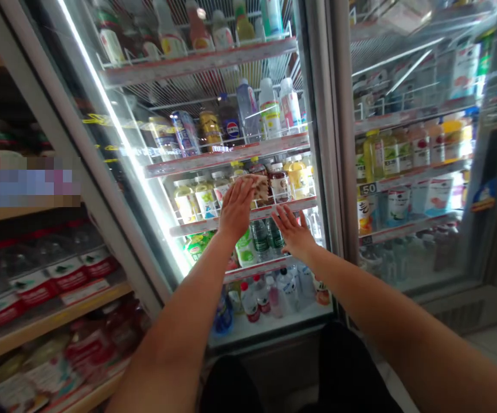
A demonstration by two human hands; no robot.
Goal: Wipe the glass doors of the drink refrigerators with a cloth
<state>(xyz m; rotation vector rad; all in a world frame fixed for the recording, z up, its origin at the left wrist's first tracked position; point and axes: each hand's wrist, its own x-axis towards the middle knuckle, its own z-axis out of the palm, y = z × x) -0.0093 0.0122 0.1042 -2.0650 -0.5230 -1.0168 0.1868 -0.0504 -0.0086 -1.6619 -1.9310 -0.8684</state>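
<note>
Before a lit, grey-framed glass cooler holding five tiers of bottled and canned drinks, two red-capped bottles among the lowest, one nearly flat left hand holds one crumpled beige cloth before the third tier, the empty right hand spreading its fingers nearby.

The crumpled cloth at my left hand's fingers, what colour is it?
The crumpled cloth looks beige with brownish patches, slightly blurred in the head view.
</note>
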